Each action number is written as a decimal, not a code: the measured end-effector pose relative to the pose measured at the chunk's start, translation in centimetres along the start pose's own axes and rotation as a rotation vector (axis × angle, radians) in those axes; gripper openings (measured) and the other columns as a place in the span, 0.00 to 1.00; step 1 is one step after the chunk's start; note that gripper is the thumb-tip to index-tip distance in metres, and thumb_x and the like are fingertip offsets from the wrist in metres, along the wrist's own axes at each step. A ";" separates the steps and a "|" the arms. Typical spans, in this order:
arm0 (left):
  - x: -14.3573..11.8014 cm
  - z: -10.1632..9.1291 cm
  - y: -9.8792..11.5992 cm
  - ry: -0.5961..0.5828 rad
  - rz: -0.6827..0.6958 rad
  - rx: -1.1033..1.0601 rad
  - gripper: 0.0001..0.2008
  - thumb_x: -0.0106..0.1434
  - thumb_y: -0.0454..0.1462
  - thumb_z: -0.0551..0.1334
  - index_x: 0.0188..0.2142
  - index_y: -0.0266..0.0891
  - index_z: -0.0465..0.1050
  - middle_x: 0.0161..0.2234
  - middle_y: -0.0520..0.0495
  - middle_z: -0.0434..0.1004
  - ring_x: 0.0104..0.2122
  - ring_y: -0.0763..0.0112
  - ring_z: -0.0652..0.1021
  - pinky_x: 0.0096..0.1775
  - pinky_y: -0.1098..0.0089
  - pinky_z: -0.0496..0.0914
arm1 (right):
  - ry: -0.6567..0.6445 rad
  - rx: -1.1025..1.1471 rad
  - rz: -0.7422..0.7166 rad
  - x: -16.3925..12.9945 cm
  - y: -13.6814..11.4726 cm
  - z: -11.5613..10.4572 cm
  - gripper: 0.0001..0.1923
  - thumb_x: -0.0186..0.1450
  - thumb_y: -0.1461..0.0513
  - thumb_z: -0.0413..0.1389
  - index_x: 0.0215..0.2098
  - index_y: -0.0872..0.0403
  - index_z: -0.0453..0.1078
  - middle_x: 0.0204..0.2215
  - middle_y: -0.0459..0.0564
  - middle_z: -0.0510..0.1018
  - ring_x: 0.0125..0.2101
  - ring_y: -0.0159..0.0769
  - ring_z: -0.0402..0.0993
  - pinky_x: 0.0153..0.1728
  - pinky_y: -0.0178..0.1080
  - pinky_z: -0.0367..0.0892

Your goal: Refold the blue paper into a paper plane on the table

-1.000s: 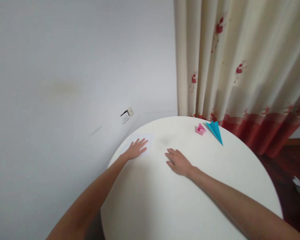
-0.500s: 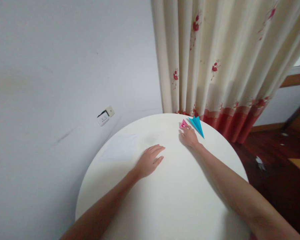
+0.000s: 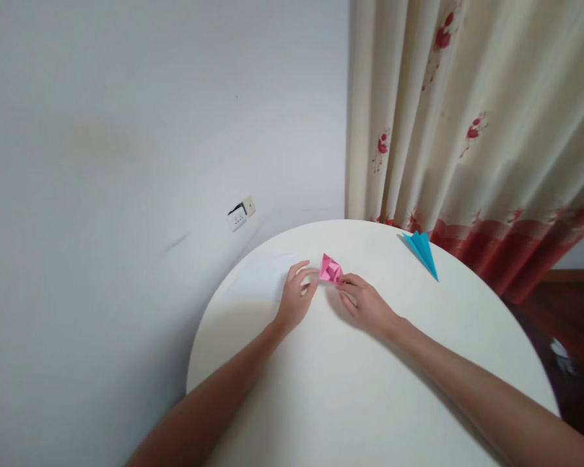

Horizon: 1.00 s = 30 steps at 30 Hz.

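A small pink folded-paper piece (image 3: pixel 330 269), looking like origami, is held a little above the table between the thumb and fingers of my right hand (image 3: pixel 365 301), gripped at its lower right corner. My left hand (image 3: pixel 296 295) is at the paper's left side with curved fingers apart; its fingertips are very close, and I cannot tell whether they touch it. Farther right on the white table lies a blue paper plane (image 3: pixel 422 253), its point turned toward me.
A pale paper sheet (image 3: pixel 260 275) lies on the round white table (image 3: pixel 316 383), partly behind my left hand. The wall with a socket (image 3: pixel 237 218) stands behind left. A floral curtain (image 3: pixel 418 130) hangs at the back right.
My right hand has picked up the pink folded paper beside the blue plane and brought it left, toward me. My left hand has moved up to it, and the view has turned left.
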State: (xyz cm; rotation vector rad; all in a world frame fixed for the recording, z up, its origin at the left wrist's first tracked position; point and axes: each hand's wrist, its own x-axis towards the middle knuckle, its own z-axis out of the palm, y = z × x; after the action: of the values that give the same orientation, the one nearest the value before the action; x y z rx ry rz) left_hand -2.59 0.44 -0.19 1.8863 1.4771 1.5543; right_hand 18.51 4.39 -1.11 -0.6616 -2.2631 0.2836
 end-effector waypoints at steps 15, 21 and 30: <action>0.2 -0.5 -3.0 -0.149 -0.101 0.086 0.09 0.58 0.32 0.69 0.39 0.40 0.83 0.37 0.46 0.84 0.33 0.66 0.84 0.37 0.69 0.78 | -0.184 0.051 -0.279 -0.8 -3.4 1.1 0.16 0.74 0.63 0.48 0.55 0.54 0.72 0.51 0.56 0.80 0.51 0.43 0.75 0.53 0.47 0.70; 0.4 -0.2 -3.1 -0.228 -0.004 0.351 0.05 0.61 0.30 0.66 0.32 0.40 0.82 0.31 0.47 0.82 0.30 0.68 0.81 0.35 0.71 0.73 | -0.209 0.101 -0.127 -0.8 -3.0 1.0 0.14 0.74 0.63 0.48 0.46 0.51 0.77 0.38 0.50 0.83 0.39 0.37 0.77 0.43 0.38 0.69; -0.2 0.1 -0.8 -0.287 0.134 0.411 0.06 0.64 0.30 0.63 0.33 0.41 0.78 0.32 0.49 0.80 0.34 0.69 0.78 0.40 0.70 0.71 | -0.199 -0.051 0.236 -0.4 -0.9 0.8 0.12 0.71 0.59 0.53 0.39 0.49 0.80 0.32 0.48 0.82 0.30 0.35 0.75 0.30 0.35 0.57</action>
State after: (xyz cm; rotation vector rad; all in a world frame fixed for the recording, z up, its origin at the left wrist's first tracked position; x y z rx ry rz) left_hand -2.92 0.70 -0.94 2.3604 1.6559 1.0204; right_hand 17.82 3.39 -1.59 -0.9670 -2.3872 0.4237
